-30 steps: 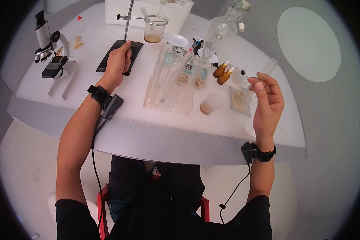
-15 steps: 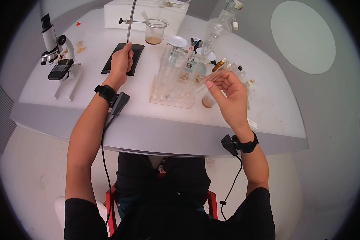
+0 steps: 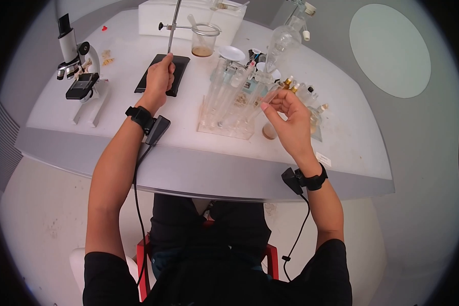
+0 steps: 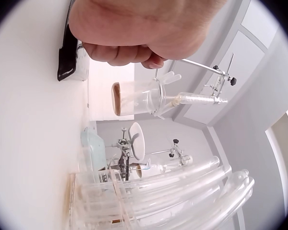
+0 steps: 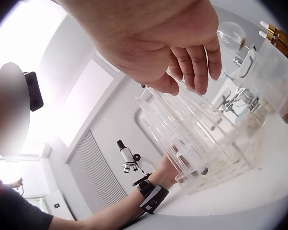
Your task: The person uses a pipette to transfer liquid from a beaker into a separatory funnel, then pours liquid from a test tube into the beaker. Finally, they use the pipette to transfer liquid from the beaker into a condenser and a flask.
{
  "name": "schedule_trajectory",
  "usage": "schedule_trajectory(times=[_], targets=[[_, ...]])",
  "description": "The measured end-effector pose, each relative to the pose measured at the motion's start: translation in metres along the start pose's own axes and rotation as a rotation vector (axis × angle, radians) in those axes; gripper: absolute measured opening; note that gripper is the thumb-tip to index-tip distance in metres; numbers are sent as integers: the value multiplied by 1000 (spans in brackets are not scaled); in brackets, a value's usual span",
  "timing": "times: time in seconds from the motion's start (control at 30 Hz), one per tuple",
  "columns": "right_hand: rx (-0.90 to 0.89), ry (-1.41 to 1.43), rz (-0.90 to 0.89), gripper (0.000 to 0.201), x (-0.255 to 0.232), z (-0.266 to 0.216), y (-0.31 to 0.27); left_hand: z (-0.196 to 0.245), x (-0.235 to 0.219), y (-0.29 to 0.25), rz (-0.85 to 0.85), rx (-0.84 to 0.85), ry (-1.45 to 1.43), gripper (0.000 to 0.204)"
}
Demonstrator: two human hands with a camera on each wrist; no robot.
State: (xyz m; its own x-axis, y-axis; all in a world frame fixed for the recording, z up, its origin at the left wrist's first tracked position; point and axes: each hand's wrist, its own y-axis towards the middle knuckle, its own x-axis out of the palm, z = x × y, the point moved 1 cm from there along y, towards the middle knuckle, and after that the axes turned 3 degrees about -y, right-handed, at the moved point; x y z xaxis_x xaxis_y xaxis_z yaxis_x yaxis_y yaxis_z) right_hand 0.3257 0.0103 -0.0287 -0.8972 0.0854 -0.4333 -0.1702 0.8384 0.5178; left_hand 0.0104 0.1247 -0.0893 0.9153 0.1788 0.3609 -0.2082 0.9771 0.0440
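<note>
My left hand [image 3: 159,80] grips the upright metal rod [image 3: 174,25] of a ring stand, low over its black base [image 3: 183,66]. In the left wrist view those fingers [image 4: 120,56] are curled. At the right side of the clear test tube rack [image 3: 227,131], my right hand [image 3: 293,125] pinches a glass test tube [image 3: 273,94] near its top between thumb and fingers. The tube slants down towards the rack, its lower end overlapping the other tubes. Several more clear tubes [image 5: 165,129] stand tilted in the rack.
A glass beaker [image 3: 202,47] with brown liquid sits under the stand's ring. The microscope [image 3: 81,71] is at left. Behind the rack are a balance with white pans [image 3: 232,53] and a round glass flask [image 3: 285,38]. A small cup [image 3: 269,131] and dropper bottles [image 5: 281,36] lie close to the right hand.
My right hand has moved left with the test tube, from the table's right side to the rack. The left hand keeps its grip on the rod.
</note>
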Motion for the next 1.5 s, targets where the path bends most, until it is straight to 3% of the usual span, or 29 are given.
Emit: schedule_trajectory(times=[0.53,0.63,0.87,0.93,1.23,1.5], targets=[[-72,-207,2,21,-4,-9,4,3,0,-2,-2,-4,-33,43],[8,-216,-8,21,-4,-11,3,3,0,-2,7,-7,-23,43],[2,-191,-34,22,-4,-9,5,2,0,-1,8,1,-20,43],[-72,-214,-39,22,-4,-5,7,2,-1,-1,7,2,-17,43],[14,-152,-57,21,-5,-13,5,2,0,-1,14,-12,35,44],[-34,-175,-51,20,-4,-5,6,2,1,-2,10,-24,18,45]])
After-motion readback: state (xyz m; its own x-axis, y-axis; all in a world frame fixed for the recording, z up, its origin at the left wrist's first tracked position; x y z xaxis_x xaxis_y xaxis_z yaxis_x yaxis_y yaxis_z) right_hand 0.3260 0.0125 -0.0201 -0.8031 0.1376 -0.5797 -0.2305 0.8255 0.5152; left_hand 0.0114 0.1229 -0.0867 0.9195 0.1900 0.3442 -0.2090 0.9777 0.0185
